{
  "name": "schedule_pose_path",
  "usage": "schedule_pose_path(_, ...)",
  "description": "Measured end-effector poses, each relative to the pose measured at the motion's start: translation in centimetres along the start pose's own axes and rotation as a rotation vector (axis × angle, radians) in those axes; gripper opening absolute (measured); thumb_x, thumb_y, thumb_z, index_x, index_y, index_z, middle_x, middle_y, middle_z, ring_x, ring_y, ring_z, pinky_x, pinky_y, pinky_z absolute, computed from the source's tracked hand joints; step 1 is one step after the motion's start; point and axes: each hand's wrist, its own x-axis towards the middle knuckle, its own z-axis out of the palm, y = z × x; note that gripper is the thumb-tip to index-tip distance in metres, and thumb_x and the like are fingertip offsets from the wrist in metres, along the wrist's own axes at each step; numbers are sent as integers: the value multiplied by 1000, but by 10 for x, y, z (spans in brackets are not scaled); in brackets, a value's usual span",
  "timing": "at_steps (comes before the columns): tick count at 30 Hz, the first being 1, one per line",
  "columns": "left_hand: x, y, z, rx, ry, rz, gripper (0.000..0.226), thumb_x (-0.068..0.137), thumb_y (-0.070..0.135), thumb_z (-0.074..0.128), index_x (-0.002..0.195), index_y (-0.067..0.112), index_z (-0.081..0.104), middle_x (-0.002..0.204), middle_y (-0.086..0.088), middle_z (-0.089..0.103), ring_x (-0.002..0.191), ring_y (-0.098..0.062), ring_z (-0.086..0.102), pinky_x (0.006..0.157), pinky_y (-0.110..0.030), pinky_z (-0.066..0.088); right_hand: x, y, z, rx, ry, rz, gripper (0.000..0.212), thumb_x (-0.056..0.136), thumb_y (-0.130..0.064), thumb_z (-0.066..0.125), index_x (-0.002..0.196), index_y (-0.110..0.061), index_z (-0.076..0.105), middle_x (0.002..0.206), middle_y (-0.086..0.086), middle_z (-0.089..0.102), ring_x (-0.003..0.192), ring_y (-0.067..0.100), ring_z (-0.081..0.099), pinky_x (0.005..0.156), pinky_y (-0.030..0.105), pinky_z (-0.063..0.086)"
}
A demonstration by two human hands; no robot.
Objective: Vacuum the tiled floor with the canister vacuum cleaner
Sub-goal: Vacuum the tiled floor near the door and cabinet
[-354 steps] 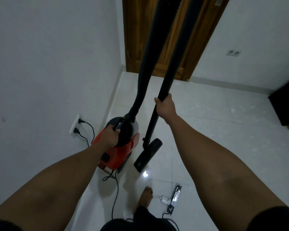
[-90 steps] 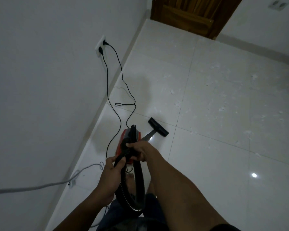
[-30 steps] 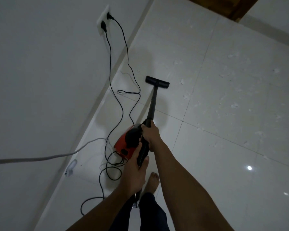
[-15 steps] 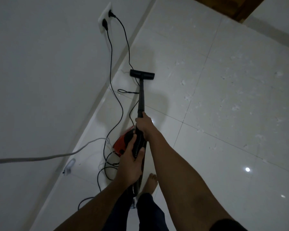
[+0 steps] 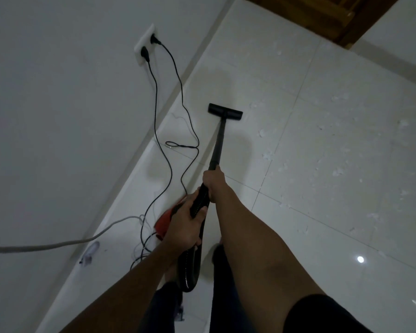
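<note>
Gripping the black wand [image 5: 217, 145] with our right hand [image 5: 213, 180] wrapped around it, we clasp the ribbed hose [image 5: 190, 267] end with our left hand [image 5: 186, 223] just behind. Its flat black floor head [image 5: 225, 112] lies on the pale tiled floor [image 5: 322, 164]. The red canister [image 5: 165, 221] sits beside our left hand, mostly hidden.

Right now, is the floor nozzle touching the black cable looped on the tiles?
Apart. The head view shows the nozzle on the tiles with bare floor plainly showing between it and the cable loop lying nearer the wall.
</note>
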Motion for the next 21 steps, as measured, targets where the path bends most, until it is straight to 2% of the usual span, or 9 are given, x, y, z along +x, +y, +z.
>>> schedule_pose_path(3,16,21,23,16,33,-12,51,103,28,48,150,38,32,91,-24,65,49,-19,57,42,-24,49,13,-16,-26,-19,-24,-19,68,96,-9,41,158,-26,17,124,18,54,97,35,62,83,49,59)
schedule_pose_path(6,32,44,51,-1,62,21,52,103,27,49,151,34,32,89,-24,64,47,-15,54,40,-22,47,31,-39,-57,12,-109,-4,67,100,-11,42,159,-27,13,112,18,55,72,28,60,59,36,58)
schedule_pose_path(8,42,60,72,-40,96,35,53,103,25,50,152,30,31,76,-17,59,45,-13,51,41,-25,48,42,-56,-72,-27,-163,-9,70,101,-13,43,159,-29,7,115,19,55,65,25,58,53,33,54)
schedule_pose_path(10,53,77,96,-41,157,52,53,103,23,49,152,28,30,66,-7,53,44,-10,51,41,-25,47,55,-72,-84,-64,-205,-24,72,101,-13,43,160,-30,6,121,20,54,66,25,58,58,36,55)
schedule_pose_path(14,78,115,121,-57,191,88,49,104,24,47,149,32,31,61,-4,52,47,-20,53,44,-35,52,80,-109,-104,-104,-244,-48,66,97,-11,42,157,-25,21,108,15,54,71,26,57,72,44,59)
schedule_pose_path(16,95,129,119,-18,185,84,48,104,27,45,149,30,32,63,-5,54,49,-22,54,45,-35,52,89,-125,-113,-86,-222,-69,61,97,-10,42,155,-22,27,110,14,53,74,25,56,68,40,58)
schedule_pose_path(18,116,139,114,41,166,85,48,104,29,45,150,29,32,67,-2,59,49,-16,56,46,-29,49,96,-142,-120,-39,-188,-76,55,97,-10,43,151,-19,33,111,14,54,76,26,58,60,34,57)
schedule_pose_path(21,152,156,109,140,151,71,49,103,30,46,150,33,34,76,2,62,53,-4,57,54,-22,45,111,-171,-129,-12,-158,-44,63,96,-10,45,153,-27,25,113,14,53,96,35,63,77,46,60)
